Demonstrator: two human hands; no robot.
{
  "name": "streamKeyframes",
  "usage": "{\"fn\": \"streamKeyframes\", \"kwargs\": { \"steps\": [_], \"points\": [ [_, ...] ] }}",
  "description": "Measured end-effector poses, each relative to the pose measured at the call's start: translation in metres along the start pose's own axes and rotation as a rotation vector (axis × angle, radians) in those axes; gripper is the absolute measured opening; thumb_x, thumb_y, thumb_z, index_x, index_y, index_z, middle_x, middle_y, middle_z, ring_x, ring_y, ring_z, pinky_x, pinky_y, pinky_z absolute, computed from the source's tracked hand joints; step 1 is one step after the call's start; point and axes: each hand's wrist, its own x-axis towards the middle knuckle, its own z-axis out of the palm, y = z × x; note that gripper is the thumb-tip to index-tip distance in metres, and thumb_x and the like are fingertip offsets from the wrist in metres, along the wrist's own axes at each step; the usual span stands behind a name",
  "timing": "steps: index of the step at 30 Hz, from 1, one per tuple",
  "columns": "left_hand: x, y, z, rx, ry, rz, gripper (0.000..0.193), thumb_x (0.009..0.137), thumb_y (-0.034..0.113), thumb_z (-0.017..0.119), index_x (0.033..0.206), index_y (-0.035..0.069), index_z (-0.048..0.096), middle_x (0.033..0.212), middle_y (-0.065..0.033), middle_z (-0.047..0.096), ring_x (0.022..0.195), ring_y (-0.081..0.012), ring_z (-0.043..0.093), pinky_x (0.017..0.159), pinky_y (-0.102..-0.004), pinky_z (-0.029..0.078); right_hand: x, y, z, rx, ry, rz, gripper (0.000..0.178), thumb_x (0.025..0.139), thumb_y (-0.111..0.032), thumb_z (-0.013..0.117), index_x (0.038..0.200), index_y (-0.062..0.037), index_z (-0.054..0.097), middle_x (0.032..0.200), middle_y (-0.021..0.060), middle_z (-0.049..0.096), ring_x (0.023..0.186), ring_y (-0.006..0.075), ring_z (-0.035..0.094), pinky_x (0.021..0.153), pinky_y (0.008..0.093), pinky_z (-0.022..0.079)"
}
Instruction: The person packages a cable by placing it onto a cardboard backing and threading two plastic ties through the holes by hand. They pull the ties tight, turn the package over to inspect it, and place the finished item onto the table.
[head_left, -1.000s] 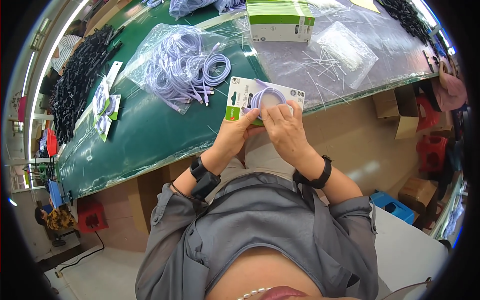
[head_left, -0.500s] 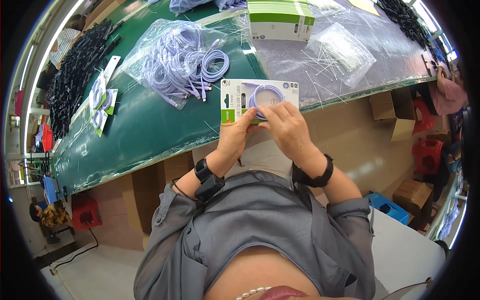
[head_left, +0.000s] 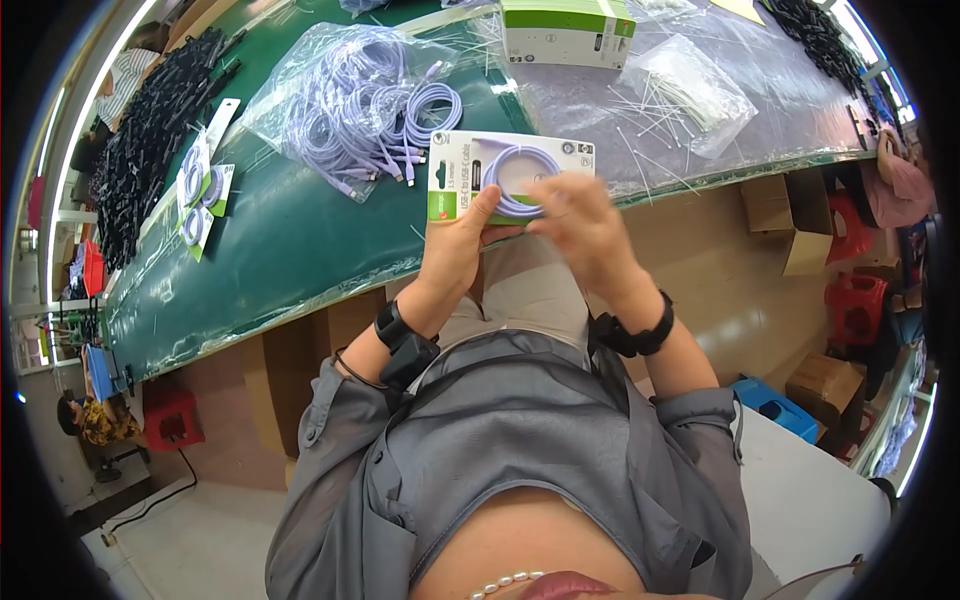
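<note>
Holding a card [head_left: 470,162] near a bag [head_left: 268,106] of cables [head_left: 362,108].

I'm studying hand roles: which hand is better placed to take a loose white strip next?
Probably the right hand: the thin white strips lie on its side, while the left hand holds the card with the coiled cable.

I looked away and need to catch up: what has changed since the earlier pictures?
The cable card has moved slightly forward, away from the body. The right hand, now blurred, has shifted rightward along it; whether they touch is unclear. The left hand still grips the cable card; the bagged purple cables and card stack stay where they were.
</note>
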Motion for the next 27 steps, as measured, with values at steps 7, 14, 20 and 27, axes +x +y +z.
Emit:
{"fn": "streamKeyframes", "kwargs": {
  "steps": [7,14,20,27],
  "points": [
    [-0.006,-0.001,0.002,-0.077,-0.064,-0.05,0.032,0.092,0.012,0.06,0.121,0.002,0.05,0.107,-0.0095,0.061,0.091,-0.0204,0.065,0.073,-0.0335,0.06,-0.008,0.0,0.004,0.052,0.012,0.06,0.027,0.067,-0.004,0.072,0.092,-0.0111,0.065,0.091,0.0014,0.064,0.087,0.0209,0.057,0.078,0.0332,0.04],
    [-0.012,0.001,0.006,-0.091,-0.153,-0.049,0.03,0.093,0.007,0.057,0.121,0.0,0.049,0.106,-0.01,0.061,0.094,-0.022,0.064,0.079,-0.0359,0.059,-0.013,0.019,0.001,0.17,-0.006,0.017,0.023,0.067,0.001,0.07,0.086,-0.01,0.064,0.086,0.0016,0.065,0.085,0.0205,0.059,0.079,0.0319,0.039],
    [-0.008,-0.003,0.0,-0.05,-0.131,-0.057,0.03,0.093,0.004,0.054,0.122,0.0,0.049,0.108,-0.0107,0.061,0.095,-0.0227,0.064,0.081,-0.0376,0.058,-0.01,0.018,-0.004,0.155,-0.023,-0.02,0.021,0.069,-0.001,0.069,0.088,-0.0086,0.063,0.09,0.0049,0.064,0.084,0.0228,0.058,0.083,0.0342,0.04],
    [-0.001,0.002,-0.012,-0.074,-0.061,0.0,0.033,0.093,0.005,0.054,0.126,0.001,0.047,0.113,-0.0111,0.061,0.097,-0.0232,0.064,0.081,-0.0388,0.058,-0.029,0.086,-0.052,-0.031,0.114,0.55,0.012,0.078,-0.003,0.065,0.089,-0.0031,0.06,0.084,0.0111,0.059,0.085,0.0278,0.058,0.079,0.0358,0.045]
  ]
}}
